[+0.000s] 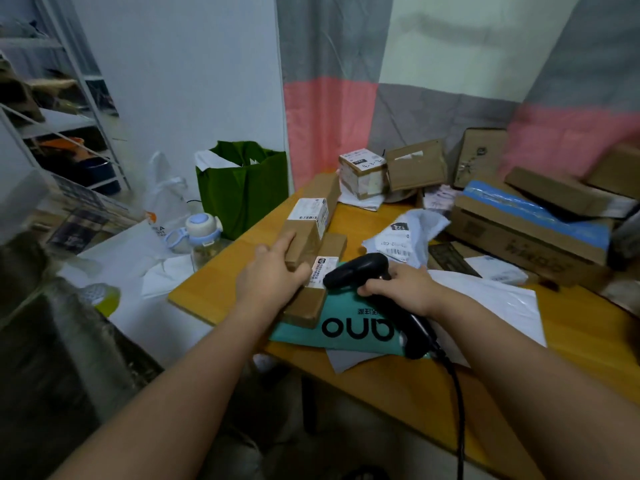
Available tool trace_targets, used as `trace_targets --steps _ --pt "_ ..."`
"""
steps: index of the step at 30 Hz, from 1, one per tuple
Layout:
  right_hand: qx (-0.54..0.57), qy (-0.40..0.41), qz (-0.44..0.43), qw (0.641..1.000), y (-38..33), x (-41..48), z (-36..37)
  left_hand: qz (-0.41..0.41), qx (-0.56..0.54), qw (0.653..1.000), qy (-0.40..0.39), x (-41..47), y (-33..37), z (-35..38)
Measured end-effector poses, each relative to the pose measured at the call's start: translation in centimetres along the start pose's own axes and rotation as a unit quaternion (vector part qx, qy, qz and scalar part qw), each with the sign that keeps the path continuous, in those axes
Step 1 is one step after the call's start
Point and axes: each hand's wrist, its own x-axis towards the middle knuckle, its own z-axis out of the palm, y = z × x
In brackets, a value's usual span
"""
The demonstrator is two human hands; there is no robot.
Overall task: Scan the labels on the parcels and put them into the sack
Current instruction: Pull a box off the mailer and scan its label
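The cable (458, 403) hangs off the table (398, 382) edge and could snag there, jerking the aim. The right hand (401, 289) has its fingers curled round the scanner (356, 268), above the teal mailer (346, 329). The scanner's nose sits just beside the label (327, 268) on the flat box (306, 304). The left hand (270, 275) grips the near end of the long box (306, 233), fingers over the top and thumb on the side. That box's own sticker (311, 213) lies farther up, so the wrong code may be read. Held by one end, the long box could tip when lifted. The green bag (242, 192), probably the sack, stands off the table's far left, and a swing towards it could knock the bottle (204, 237) between. More parcels (526, 233) wait at the back.
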Motion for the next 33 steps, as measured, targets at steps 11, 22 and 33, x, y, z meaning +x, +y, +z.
trace_targets --steps 11,22,33 --pt "-0.075 0.061 0.021 0.995 4.3 -9.4 -1.9 -0.03 -0.06 0.997 0.044 -9.6 6.7 1.7" --pt "0.19 0.239 -0.057 0.951 3.9 -16.4 -0.9 0.122 -0.266 0.956 -0.021 -11.6 3.0 -3.1" --pt "0.357 0.263 -0.009 0.896 5.9 -19.1 -0.2 0.061 -0.263 0.958 -0.096 -11.9 4.8 -2.9"
